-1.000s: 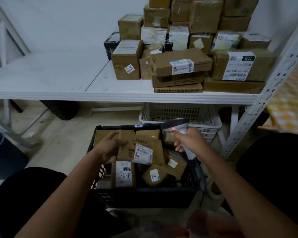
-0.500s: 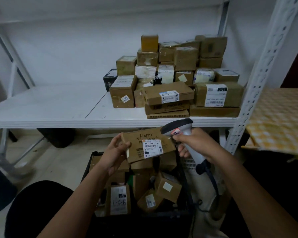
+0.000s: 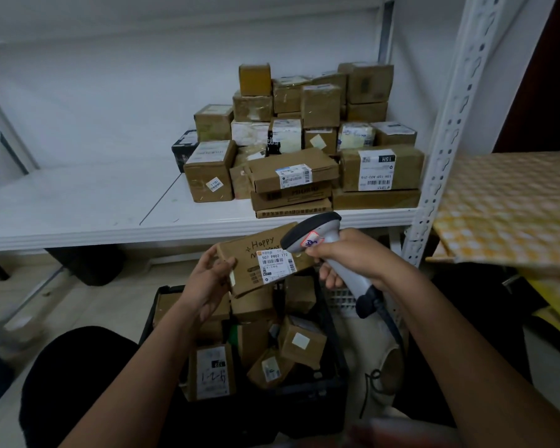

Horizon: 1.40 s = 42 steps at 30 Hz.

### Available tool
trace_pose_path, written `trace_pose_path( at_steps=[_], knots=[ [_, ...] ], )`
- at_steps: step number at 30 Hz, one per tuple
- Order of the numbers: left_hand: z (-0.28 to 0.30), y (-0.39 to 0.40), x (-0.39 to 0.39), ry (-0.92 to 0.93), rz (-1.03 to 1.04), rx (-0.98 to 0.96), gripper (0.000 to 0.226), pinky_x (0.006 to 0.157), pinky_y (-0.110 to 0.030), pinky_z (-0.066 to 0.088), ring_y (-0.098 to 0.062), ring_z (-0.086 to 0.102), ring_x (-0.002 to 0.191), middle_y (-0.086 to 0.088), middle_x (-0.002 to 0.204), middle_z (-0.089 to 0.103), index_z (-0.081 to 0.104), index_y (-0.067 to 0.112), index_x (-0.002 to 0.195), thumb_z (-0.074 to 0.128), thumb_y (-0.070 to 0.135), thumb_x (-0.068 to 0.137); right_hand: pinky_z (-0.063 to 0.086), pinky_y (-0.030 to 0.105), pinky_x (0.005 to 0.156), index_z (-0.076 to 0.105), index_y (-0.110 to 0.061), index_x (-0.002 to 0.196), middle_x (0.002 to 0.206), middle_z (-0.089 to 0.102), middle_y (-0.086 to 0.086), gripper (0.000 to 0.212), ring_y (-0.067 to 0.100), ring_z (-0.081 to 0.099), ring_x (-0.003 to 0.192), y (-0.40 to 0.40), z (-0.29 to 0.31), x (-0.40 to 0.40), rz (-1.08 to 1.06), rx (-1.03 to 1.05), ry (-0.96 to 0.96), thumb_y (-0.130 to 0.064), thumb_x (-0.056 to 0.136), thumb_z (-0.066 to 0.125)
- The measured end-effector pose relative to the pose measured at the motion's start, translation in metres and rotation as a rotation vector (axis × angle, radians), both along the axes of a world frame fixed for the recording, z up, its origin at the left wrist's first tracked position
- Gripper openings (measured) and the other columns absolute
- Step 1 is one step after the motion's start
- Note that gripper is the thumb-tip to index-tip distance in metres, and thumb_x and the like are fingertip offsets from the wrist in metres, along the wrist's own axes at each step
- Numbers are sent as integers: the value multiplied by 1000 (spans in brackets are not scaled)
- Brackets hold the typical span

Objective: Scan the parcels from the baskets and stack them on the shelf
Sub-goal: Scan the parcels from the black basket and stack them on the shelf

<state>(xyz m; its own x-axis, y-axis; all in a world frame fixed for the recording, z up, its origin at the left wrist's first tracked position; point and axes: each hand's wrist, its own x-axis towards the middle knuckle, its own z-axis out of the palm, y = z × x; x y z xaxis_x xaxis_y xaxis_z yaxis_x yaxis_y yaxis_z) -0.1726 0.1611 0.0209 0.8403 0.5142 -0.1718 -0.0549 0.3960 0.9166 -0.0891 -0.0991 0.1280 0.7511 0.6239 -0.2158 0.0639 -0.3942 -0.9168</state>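
Note:
My left hand (image 3: 211,277) grips the left end of a flat brown parcel (image 3: 251,253) with "Happy" handwritten on it and a white barcode label. It is held up just below the shelf edge. My right hand (image 3: 348,258) holds a grey barcode scanner (image 3: 317,236) by its handle, the head right over the parcel's label. Below them a black basket (image 3: 332,388) holds several brown parcels (image 3: 299,341). A pile of parcels (image 3: 304,140) stands on the right part of the white shelf (image 3: 78,202).
A white perforated shelf post (image 3: 451,130) rises at the right. Behind the scanner a white basket (image 3: 341,297) is partly visible. A yellow checked cloth (image 3: 511,202) lies to the right. My dark-clothed knees flank the black basket. The scanner's cable hangs down at the right.
My left hand lifted the "Happy" parcel out of the black basket up to shelf-edge height. My right hand brought the scanner head closer over its label. The view tilted upward.

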Motion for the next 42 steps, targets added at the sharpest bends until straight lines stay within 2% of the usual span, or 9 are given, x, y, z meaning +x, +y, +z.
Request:
trace_pose_path(
  at_steps=[5,13,16,24,28,32,37,40,42],
  knots=[
    [1,1,1,4,19,-24,48,72,-44,60,-31,70,100,-19,122,66,47,16,138,59,-1,95,49,26,50,62,3,108,65,65,16,25,19,60,47,2,-1,-1,1,3,2,-19,95,62],
    [0,0,1,-6,14,-22,46,83,-48,59,-30,70,98,-14,110,70,48,15,137,57,-2,95,49,23,49,64,2,102,64,65,14,24,18,61,48,5,-3,1,-19,22,4,-21,96,62],
    [-1,0,1,-3,7,-20,45,86,-49,58,-31,69,101,-14,112,69,49,15,137,56,-1,96,49,24,50,64,-2,96,63,65,13,20,18,61,48,5,-5,2,-16,24,7,-21,96,61],
    [5,20,-15,-18,76,-66,46,69,-46,61,-34,67,105,-23,134,59,47,14,142,53,4,98,47,23,46,64,-4,90,58,65,12,18,19,59,46,8,-15,10,-177,154,-7,-22,95,62],
    [38,31,-20,-140,171,-62,41,78,-52,61,-30,71,106,-15,128,65,48,20,143,48,12,102,49,29,53,65,-4,90,59,65,12,19,22,60,47,6,-22,24,-306,244,-27,-23,93,65],
    [91,30,23,-176,220,-85,33,77,-41,63,-27,73,103,-17,123,69,52,10,136,46,10,104,50,33,56,65,-6,87,58,64,11,18,22,60,47,4,-29,34,-330,258,-2,-22,94,64],
    [151,10,104,-109,222,-80,17,69,-33,61,-20,73,78,-11,91,72,58,9,95,45,3,104,47,28,48,64,-6,86,61,63,13,17,21,58,47,7,-40,41,-317,225,35,-20,95,63],
    [154,18,149,-7,172,57,16,82,-40,61,-23,73,89,-13,102,73,63,6,112,51,12,103,47,28,48,64,-2,86,58,63,12,19,21,57,45,11,-48,51,-329,212,58,-20,95,63],
    [142,27,166,84,94,235,32,92,-47,57,-27,70,103,-9,110,71,61,11,120,64,33,97,47,28,48,64,-1,84,56,62,11,21,21,57,45,13,-54,59,-333,195,68,-20,95,63]
  ],
)
